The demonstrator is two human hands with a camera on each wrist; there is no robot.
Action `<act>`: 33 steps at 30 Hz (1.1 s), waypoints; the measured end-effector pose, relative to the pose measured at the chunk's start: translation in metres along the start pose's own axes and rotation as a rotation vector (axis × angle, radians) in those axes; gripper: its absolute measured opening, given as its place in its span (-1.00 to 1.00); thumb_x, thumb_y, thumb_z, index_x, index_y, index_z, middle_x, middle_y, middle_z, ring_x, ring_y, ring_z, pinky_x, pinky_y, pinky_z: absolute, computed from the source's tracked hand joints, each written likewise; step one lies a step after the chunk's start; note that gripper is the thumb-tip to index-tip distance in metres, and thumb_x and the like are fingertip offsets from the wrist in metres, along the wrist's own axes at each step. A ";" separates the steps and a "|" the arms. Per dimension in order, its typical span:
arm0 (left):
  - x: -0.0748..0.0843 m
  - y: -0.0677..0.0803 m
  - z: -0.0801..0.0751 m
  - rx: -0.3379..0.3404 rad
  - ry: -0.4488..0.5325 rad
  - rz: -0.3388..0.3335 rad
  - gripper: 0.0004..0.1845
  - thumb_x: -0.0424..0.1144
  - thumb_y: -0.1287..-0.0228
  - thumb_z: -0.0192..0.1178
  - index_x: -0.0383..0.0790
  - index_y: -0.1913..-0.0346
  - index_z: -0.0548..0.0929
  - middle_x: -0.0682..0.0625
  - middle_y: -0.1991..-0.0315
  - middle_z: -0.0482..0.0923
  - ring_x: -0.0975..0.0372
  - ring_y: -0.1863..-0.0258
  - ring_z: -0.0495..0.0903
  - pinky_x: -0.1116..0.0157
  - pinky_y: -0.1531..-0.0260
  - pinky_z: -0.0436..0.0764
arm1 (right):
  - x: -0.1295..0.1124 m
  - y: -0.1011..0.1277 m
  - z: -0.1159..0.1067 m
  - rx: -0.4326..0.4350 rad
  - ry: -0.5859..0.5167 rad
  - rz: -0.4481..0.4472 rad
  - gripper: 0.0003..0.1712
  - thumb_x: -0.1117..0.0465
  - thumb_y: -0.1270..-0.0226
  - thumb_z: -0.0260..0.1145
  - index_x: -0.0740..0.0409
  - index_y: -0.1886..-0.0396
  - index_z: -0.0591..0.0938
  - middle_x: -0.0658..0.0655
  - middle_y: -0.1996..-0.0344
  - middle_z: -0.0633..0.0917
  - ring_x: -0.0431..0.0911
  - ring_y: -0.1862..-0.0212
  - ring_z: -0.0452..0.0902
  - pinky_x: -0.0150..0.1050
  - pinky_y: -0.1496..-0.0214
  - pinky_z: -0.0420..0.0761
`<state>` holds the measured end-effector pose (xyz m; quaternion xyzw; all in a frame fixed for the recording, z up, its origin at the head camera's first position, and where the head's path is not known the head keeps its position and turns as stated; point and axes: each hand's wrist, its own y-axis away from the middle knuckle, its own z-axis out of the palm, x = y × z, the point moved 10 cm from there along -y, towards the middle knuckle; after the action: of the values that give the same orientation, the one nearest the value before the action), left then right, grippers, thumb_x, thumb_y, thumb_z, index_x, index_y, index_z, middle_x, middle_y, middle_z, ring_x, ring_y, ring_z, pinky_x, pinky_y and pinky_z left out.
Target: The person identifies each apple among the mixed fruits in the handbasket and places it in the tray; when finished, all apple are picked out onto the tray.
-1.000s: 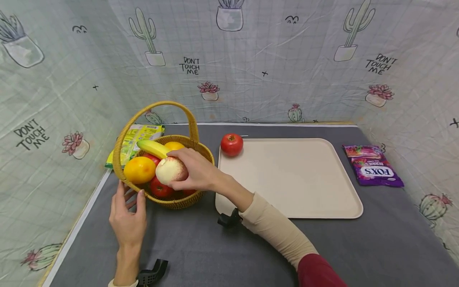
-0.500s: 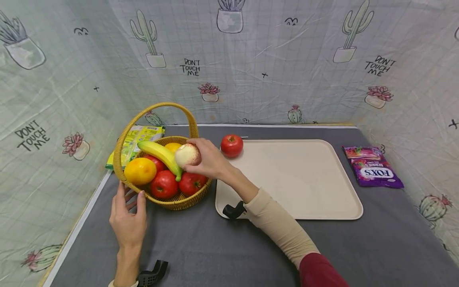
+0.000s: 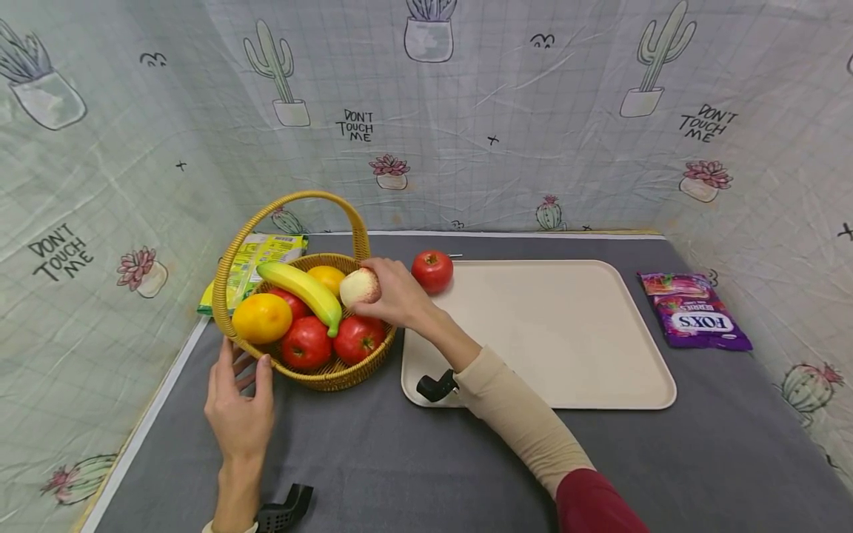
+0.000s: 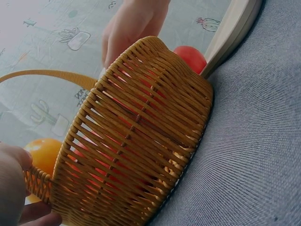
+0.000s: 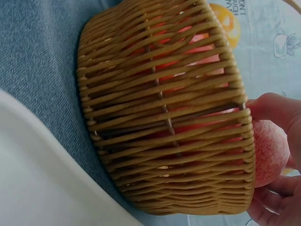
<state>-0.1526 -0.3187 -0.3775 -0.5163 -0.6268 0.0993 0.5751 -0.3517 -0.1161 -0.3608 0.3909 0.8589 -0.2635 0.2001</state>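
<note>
Grey tabletop, left of centre: right hand (image 3: pixel 400 296) grasps a peach (image 3: pixel 359 286) above the basket (image 3: pixel 326 374); left hand (image 3: pixel 238 403), fingers relaxed, touches the basket's rim.

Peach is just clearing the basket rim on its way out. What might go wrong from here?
1. The right hand holds the peach close to the basket handle and rim; a knock might loosen the grip.
2. The banana lies loosely atop the other fruit beside the peach and may roll if bumped.
3. The red apple sits at the tray corner, near the hand's likely path.
</note>
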 end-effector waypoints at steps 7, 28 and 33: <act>0.001 -0.001 0.000 0.005 0.010 0.003 -0.32 -0.32 -0.15 0.28 -0.03 -0.36 0.33 -0.24 -0.02 0.56 -0.07 0.19 0.63 0.79 0.20 0.43 | 0.006 -0.009 0.006 -0.034 0.059 0.033 -0.15 -0.23 0.06 0.39 0.06 -0.22 0.43 0.01 -0.08 0.58 -0.08 0.06 0.36 -0.22 -0.02 0.48; -0.002 -0.001 0.002 -0.068 -0.025 -0.019 -0.29 -0.24 -0.19 0.25 0.04 -0.40 0.24 -0.28 -0.06 0.52 0.00 0.09 0.63 0.80 0.17 0.41 | 0.015 -0.024 0.026 -0.124 0.095 0.039 -0.24 -0.26 0.09 0.40 -0.08 -0.14 0.50 -0.09 0.06 0.64 -0.13 0.17 0.29 -0.30 0.21 0.43; -0.002 -0.001 0.002 -0.071 -0.033 -0.022 -0.29 -0.23 -0.20 0.24 0.05 -0.41 0.23 -0.28 -0.07 0.51 0.01 0.08 0.63 0.80 0.16 0.41 | 0.015 -0.027 0.030 -0.166 0.093 0.029 -0.23 -0.27 0.08 0.41 -0.10 -0.16 0.50 -0.09 0.01 0.64 -0.13 0.17 0.27 -0.31 0.23 0.45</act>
<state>-0.1548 -0.3199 -0.3789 -0.5279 -0.6447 0.0793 0.5471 -0.3781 -0.1406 -0.3842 0.3971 0.8805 -0.1702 0.1952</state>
